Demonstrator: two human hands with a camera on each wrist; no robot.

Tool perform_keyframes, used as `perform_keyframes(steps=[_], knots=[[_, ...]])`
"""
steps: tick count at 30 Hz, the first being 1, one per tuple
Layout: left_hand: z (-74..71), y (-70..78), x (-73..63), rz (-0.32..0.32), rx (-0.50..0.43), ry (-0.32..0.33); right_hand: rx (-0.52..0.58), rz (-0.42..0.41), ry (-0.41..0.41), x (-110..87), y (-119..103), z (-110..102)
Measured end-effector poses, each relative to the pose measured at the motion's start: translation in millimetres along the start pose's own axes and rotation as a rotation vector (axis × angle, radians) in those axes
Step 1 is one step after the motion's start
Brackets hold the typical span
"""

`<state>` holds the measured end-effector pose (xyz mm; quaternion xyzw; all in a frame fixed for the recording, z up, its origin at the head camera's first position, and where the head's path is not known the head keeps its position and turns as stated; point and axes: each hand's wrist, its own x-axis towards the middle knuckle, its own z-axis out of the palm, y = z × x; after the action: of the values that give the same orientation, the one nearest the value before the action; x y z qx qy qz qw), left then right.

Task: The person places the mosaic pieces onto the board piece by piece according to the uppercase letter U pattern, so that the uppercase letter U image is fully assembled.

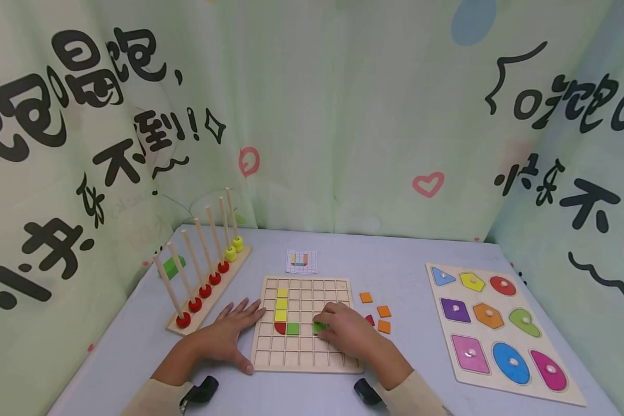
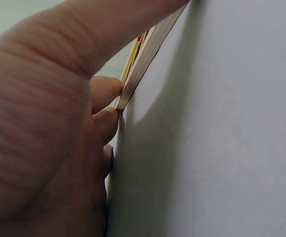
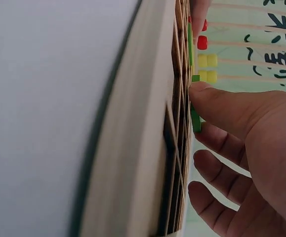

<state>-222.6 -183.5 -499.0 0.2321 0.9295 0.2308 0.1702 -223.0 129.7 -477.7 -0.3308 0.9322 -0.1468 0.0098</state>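
Observation:
A wooden grid board lies on the table in the head view. Down its left part run several yellow square tiles, then a red rounded tile with a green square tile beside it. My right hand pinches another green tile between thumb and forefinger, close over the board, right of the placed green one. My left hand lies with fingers spread at the board's left edge, fingertips touching it; the left wrist view shows fingertips against that edge.
Orange tiles and a partly hidden red tile lie right of the board. Behind it is a small pattern card. A peg rack with red and yellow beads stands left, a green piece behind it. A shape puzzle lies right.

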Motion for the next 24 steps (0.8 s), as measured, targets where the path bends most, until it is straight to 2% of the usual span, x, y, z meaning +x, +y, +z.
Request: perform_keyframes(steps=[24], knots=[[0.5,-1.5,0.8,0.002,0.01,0.001,0.007,0.033,-0.063,18.2,-16.0,4.4]])
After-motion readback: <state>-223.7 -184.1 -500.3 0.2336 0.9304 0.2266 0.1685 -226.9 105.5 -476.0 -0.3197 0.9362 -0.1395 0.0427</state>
